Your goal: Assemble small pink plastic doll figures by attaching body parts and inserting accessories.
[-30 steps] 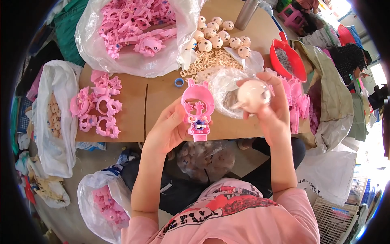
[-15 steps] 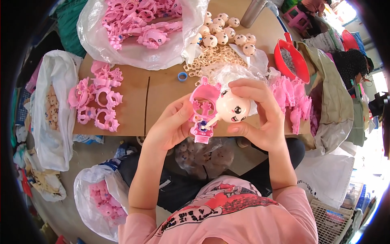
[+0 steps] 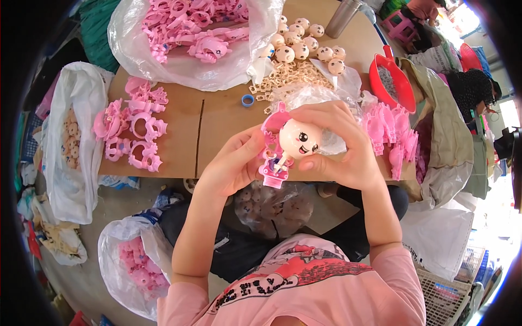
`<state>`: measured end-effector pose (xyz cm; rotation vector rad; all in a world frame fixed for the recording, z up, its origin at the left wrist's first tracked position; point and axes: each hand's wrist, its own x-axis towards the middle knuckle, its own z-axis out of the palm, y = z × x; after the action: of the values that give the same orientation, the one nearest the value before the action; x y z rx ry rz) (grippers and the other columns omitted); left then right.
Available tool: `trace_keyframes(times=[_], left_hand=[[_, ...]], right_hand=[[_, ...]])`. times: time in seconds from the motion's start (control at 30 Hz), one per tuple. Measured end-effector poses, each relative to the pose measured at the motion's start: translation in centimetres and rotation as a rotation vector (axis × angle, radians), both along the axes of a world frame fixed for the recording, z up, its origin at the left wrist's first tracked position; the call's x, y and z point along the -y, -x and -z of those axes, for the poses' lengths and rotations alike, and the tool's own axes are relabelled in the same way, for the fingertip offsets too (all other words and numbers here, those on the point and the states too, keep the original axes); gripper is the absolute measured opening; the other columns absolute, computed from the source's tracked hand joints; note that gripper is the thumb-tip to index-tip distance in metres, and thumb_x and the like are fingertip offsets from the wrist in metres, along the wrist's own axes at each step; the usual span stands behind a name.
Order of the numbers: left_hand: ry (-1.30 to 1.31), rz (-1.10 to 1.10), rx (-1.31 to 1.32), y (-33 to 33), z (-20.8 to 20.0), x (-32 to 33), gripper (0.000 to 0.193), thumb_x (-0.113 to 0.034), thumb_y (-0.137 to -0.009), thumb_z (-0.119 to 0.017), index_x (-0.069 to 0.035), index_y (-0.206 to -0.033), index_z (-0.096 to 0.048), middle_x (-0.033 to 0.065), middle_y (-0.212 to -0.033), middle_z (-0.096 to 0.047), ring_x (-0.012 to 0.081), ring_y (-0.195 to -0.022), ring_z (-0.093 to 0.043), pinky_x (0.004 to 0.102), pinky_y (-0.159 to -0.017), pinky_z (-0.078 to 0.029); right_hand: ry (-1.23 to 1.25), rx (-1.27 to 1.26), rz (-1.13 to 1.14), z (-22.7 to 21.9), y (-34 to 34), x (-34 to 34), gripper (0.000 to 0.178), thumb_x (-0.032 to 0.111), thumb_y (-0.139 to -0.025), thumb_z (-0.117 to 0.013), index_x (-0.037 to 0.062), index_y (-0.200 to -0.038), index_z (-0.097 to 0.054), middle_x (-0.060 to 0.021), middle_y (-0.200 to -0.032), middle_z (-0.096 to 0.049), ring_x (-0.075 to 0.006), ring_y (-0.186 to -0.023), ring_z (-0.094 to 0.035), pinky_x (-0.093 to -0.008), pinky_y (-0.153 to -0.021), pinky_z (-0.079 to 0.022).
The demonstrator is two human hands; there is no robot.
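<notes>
Over the table's near edge, my left hand (image 3: 235, 162) is closed around a pink plastic toy shell (image 3: 273, 175), gripping it by its left side. My right hand (image 3: 348, 146) has its fingers and thumb curved round a cream doll head (image 3: 300, 138) with a printed smiling face. The head sits against the shell's ring-shaped opening and covers most of it. A pale stem slants from the head down to the lower part of the shell, where a small dark blue piece shows. The back of the head is hidden by my right fingers.
Pink shells (image 3: 142, 127) lie on the left of the table (image 3: 179, 130). A big bag (image 3: 212, 76) of pink parts stands behind. Doll heads (image 3: 300, 51), small cream links (image 3: 288, 76), a blue ring (image 3: 247, 100), a red scoop (image 3: 392, 81) and a steel flask (image 3: 343, 17) lie farther back.
The doll head has moved left and down onto the pink shell, now covering its ring opening. My right hand has shifted left with it.
</notes>
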<state>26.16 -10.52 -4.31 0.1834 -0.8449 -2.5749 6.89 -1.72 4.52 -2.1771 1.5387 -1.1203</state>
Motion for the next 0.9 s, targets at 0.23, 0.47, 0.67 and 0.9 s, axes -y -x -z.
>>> trace_keyframes(times=[0.23, 0.47, 0.67, 0.9], left_hand=[[0.007, -0.018, 0.036, 0.1, 0.2, 0.1, 0.052, -0.039, -0.097, -0.049, 0.002, -0.128, -0.042, 0.0102, -0.109, -0.063, 0.015, -0.088, -0.068, 0.029, -0.07, -0.059], [-0.042, -0.022, -0.027, 0.1, 0.5, 0.0, 0.052, -0.041, -0.097, -0.046, 0.003, -0.125, -0.044, 0.0129, -0.109, -0.064, 0.0174, -0.09, -0.068, 0.0299, -0.072, -0.059], [0.0, 0.019, -0.01, 0.1, 0.2, 0.2, 0.053, -0.043, -0.099, -0.042, 0.004, -0.125, -0.045, 0.0142, -0.108, -0.064, 0.0181, -0.092, -0.068, 0.0287, -0.072, -0.059], [-0.004, -0.006, 0.036, 0.4, -0.2, 0.0, 0.056, -0.045, -0.098, -0.042, 0.004, -0.125, -0.045, 0.0149, -0.105, -0.065, 0.016, -0.084, -0.069, 0.0275, -0.067, -0.06]], right_hand=[[-0.019, 0.008, -0.034, -0.4, 0.5, 1.1, 0.057, 0.023, -0.064, -0.083, 0.0103, -0.116, -0.064, -0.0049, -0.11, -0.065, -0.0245, -0.101, -0.056, -0.0355, -0.091, -0.043], [-0.016, 0.01, -0.021, -0.1, 0.0, 1.0, 0.056, 0.022, -0.065, -0.082, 0.0102, -0.116, -0.064, -0.0057, -0.113, -0.064, -0.0252, -0.104, -0.056, -0.0363, -0.093, -0.042], [0.006, -0.008, -0.004, 0.2, 0.8, 1.4, 0.064, 0.036, -0.064, -0.082, 0.0046, -0.116, -0.062, -0.0081, -0.117, -0.062, -0.024, -0.111, -0.054, -0.0379, -0.096, -0.04], [-0.126, -0.003, -0.045, 0.2, 0.7, 1.5, 0.066, 0.04, -0.066, -0.08, 0.0045, -0.118, -0.061, -0.007, -0.119, -0.062, -0.0223, -0.11, -0.054, -0.036, -0.096, -0.04]])
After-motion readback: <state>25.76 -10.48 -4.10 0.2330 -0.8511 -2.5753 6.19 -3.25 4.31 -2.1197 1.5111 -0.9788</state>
